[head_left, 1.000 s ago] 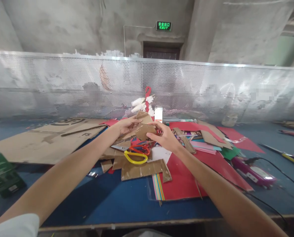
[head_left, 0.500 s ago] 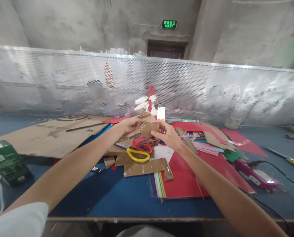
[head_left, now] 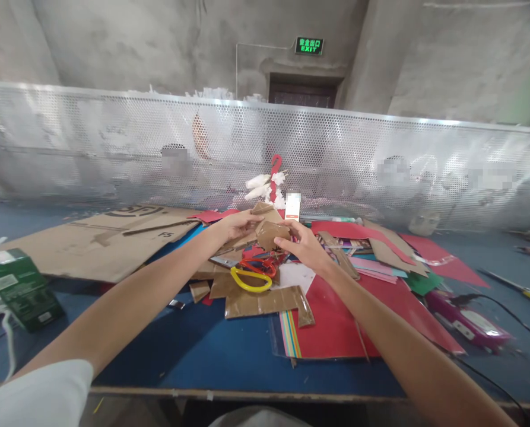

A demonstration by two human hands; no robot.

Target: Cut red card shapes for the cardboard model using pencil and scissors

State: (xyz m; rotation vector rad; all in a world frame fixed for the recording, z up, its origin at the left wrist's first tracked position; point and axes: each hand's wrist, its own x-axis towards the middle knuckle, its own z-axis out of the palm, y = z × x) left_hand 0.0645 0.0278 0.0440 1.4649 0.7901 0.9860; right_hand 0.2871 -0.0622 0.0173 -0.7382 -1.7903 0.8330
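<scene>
Between my hands is a brown cardboard piece [head_left: 271, 235], held up over the pile in the middle of the table. My left hand [head_left: 242, 224] pinches its upper left side, where a folded or second cardboard flap [head_left: 265, 210] sticks up. On the right edge, my right hand [head_left: 301, 242] grips it between thumb and fingers. Just below lie scissors with red and yellow handles [head_left: 251, 280], blades pointing left. An L-shaped cardboard strip [head_left: 265, 301] and a small cardboard scrap [head_left: 199, 290] rest nearer to me.
Red paper sheets [head_left: 336, 332] lie right of centre, a large cardboard sheet [head_left: 91, 246] at left. A green box [head_left: 22, 290] stands far left, a purple device [head_left: 469, 320] with a cable at right. Behind are a phone [head_left: 292, 206], white flowers [head_left: 258, 187] and a perforated metal screen [head_left: 135, 142].
The whole view has shifted slightly, with the scene now a little further right. Both hands keep their hold on the cardboard piece, with hardly any movement.
</scene>
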